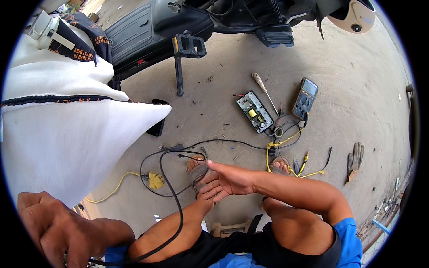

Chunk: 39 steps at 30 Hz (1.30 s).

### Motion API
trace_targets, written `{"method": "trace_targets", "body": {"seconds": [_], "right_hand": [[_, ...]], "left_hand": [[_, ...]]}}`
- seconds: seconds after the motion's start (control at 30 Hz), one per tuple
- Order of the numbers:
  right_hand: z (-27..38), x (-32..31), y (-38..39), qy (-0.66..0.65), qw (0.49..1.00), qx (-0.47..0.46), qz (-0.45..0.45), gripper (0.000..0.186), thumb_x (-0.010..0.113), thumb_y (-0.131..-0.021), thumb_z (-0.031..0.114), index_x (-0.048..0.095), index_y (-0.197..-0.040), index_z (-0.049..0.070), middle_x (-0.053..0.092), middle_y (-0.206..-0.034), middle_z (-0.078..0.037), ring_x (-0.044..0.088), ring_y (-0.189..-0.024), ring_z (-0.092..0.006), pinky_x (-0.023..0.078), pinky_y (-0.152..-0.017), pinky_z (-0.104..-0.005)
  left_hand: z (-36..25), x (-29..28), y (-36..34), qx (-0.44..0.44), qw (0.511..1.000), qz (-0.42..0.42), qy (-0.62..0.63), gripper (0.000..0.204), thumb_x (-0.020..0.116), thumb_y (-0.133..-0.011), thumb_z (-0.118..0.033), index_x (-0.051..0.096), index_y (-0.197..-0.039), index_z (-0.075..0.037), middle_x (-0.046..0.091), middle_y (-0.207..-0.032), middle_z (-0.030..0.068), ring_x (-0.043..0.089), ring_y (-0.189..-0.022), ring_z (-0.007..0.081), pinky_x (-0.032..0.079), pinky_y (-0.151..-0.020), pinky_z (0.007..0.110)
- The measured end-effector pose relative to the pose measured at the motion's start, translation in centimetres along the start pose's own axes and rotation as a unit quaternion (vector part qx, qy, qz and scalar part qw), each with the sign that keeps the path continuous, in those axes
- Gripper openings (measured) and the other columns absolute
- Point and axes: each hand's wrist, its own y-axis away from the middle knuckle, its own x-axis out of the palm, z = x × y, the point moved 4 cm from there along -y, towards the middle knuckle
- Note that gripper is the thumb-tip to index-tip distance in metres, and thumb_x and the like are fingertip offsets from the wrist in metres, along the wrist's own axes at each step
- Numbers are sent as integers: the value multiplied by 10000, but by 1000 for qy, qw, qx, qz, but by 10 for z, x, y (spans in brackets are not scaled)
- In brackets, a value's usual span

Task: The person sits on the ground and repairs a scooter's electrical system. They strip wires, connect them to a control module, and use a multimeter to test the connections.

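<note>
My left hand (pixel 67 232), at the lower left, is closed round a black cable (pixel 180 219). The cable runs from under the fist across my leg to loops on the ground. My right hand (pixel 228 181) is open between my knees, palm showing and thumb stretched out, with nothing visible in it. Close to its thumb are a cable end with a small black plug (pixel 181 156) and my sandalled left foot (pixel 196 166). Further ahead lies an opened charger (pixel 254 111) with its circuit board bare. Beside it are a screwdriver (pixel 264 90) and a multimeter (pixel 305 98) with tangled leads.
An electric bike (pixel 156 27) with a pedal (pixel 189 46) stands across the top. White cloth (pixel 67 134) covers the left. A black flat thing (pixel 156 127) is partly under it. A yellow cord (pixel 111 190), a yellow-black probe (pixel 304 161), a glove (pixel 355 161) and a helmet (pixel 354 17) lie around.
</note>
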Motion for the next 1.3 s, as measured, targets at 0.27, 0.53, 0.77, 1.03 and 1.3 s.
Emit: {"method": "trace_targets", "body": {"seconds": [0.27,0.53,0.77,1.03,1.3], "right_hand": [[21,-9,-16,-153,977,-142,-30,525,608,-987,468,553,-1230,6,643,-1248,-193,672,-1019,-221,586,-821,-324],[35,-2,19,78,975,-177,-107,275,576,-1026,319,653,-1086,62,711,-939,-28,618,-748,-108,537,-669,-247],[28,5,6,599,743,-230,-190,256,568,-964,258,682,-949,29,709,-829,-154,680,-809,-352,515,-726,-478],[6,4,-5,767,584,-207,-163,135,581,-808,121,669,-798,18,696,-852,-210,687,-835,-379,530,-724,-508],[36,-2,16,772,574,-164,-218,194,566,-840,116,723,-951,86,712,-898,-160,693,-850,-370,547,-710,-484]], "left_hand": [[11,-17,8,-56,973,45,219,81,551,-934,29,524,-902,98,617,-894,324,656,-622,345,598,-536,557],[-57,-62,53,-175,879,-209,-392,157,563,-860,32,435,-950,14,574,-665,191,496,-411,152,366,-347,260],[25,-218,107,-446,620,-285,-580,355,641,-989,-288,672,-1124,38,666,-827,72,588,-730,127,489,-650,266],[80,-244,108,-419,605,-122,-666,359,701,-948,-266,667,-1093,61,702,-866,106,666,-784,163,528,-671,317],[81,-239,98,-464,601,-223,-611,243,718,-933,-219,697,-905,22,682,-778,57,546,-512,75,432,-431,279]]}}
